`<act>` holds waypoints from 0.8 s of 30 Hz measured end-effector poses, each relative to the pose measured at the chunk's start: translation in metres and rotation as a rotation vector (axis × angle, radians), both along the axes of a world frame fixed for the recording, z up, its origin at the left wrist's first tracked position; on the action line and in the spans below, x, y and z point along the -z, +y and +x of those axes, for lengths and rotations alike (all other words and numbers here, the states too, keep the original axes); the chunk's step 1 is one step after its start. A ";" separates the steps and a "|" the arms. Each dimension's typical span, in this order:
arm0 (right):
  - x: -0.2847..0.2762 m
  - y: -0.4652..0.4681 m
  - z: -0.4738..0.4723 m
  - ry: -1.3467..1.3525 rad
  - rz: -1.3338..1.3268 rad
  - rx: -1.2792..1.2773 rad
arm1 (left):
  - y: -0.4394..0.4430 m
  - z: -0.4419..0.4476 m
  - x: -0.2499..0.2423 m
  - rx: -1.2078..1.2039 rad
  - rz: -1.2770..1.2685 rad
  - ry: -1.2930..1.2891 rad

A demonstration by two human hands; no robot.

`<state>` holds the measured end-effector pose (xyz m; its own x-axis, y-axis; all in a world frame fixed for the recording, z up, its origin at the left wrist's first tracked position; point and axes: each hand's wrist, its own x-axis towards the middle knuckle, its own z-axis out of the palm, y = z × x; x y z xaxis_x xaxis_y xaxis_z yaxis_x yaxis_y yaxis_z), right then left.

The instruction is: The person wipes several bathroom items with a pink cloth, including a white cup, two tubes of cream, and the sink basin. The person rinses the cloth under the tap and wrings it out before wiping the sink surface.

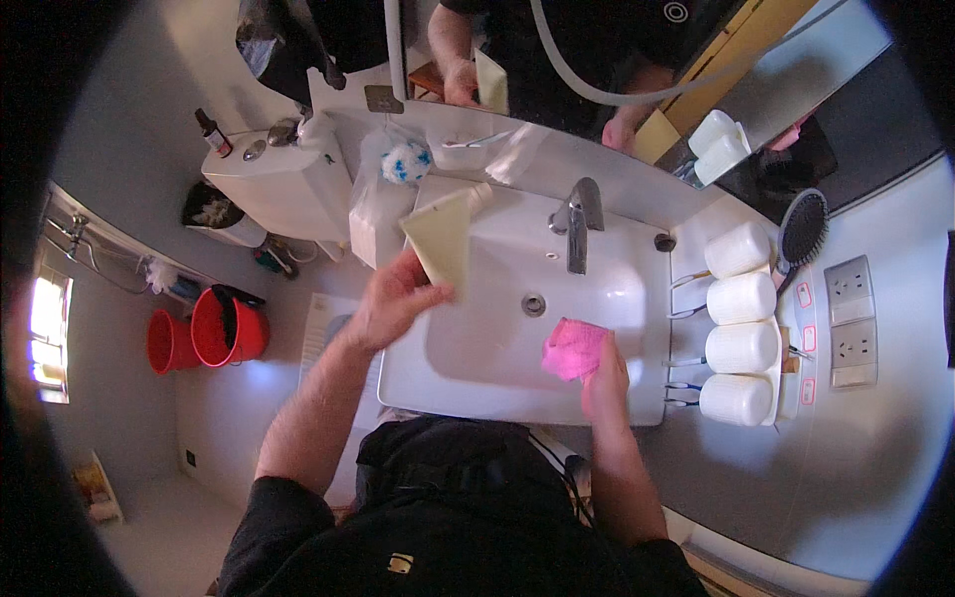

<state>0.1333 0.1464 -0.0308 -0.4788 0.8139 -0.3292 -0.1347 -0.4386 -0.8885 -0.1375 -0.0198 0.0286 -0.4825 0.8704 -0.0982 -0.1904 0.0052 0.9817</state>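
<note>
My left hand (399, 302) grips a pale yellow squeeze tube (444, 235) by its flat end, above the left rim of a white washbasin (485, 313). The tube's white cap points away from me. Over the basin's front right part, my right hand (608, 373) holds a bunched pink cloth (574, 349). At the basin's back stands a chrome faucet (578, 224), its spout over the bowl; whether water runs cannot be made out. The drain (533, 304) lies between my two hands.
White cups (739, 298) with toothbrushes and a hairbrush (802, 227) hang on the right wall near sockets (850, 321). A toilet tank (276, 183) with a small bottle (213, 133) stands left. Red buckets (231, 328) stand farther left. A mirror (537, 60) spans the back.
</note>
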 end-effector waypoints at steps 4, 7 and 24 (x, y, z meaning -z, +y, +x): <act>-0.004 -0.014 0.002 -0.038 -0.037 0.002 | 0.023 -0.054 -0.017 -0.245 0.081 0.169; -0.010 -0.025 0.001 -0.060 0.025 -0.027 | 0.044 -0.080 -0.022 -0.478 -0.006 0.474; 0.002 -0.050 -0.005 -0.151 -0.001 -0.132 | 0.114 -0.126 -0.022 -0.422 -0.145 0.999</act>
<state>0.1278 0.0964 -0.0329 -0.5264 0.7472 -0.4057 0.0584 -0.4442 -0.8940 -0.2635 0.0943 0.0508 -0.6583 0.6278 0.4153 0.6780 0.2547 0.6896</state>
